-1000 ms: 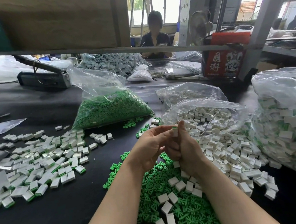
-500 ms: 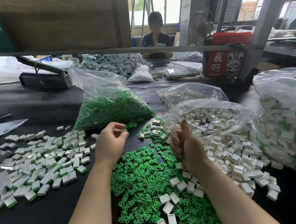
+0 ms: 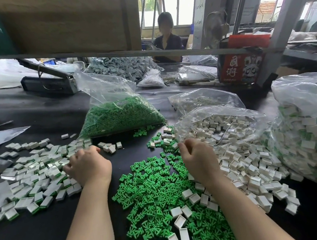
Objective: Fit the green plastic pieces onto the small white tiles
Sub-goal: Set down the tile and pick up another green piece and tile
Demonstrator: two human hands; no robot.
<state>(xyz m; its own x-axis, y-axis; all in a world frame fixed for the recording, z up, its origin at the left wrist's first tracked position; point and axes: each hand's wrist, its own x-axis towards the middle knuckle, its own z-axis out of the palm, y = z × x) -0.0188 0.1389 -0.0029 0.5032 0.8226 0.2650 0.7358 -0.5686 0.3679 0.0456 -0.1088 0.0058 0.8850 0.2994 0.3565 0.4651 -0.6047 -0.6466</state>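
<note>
Leftward since a moment ago, the left hand point(image 3: 88, 167) now rests curled on the finished tiles point(image 3: 34, 177), its grip hidden, while the right hand point(image 3: 199, 159), loosely curled, hovers between green pieces point(image 3: 159, 191) and white tiles point(image 3: 247, 162), likely reaching for another.

The worktop point(image 3: 40, 238) looks like matt black cloth or rubber sheet. The green pieces point(image 3: 155, 191) are moulded plastic with a dull sheen; the white tiles point(image 3: 251, 171) are smooth, slightly glossy plastic. At twelve o'clock the bags point(image 3: 104, 86) are thin, clear, crinkled film catching glare. Overhead, a shelf rail point(image 3: 93, 54) is grey painted metal, under brown cardboard point(image 3: 62, 23).
</note>
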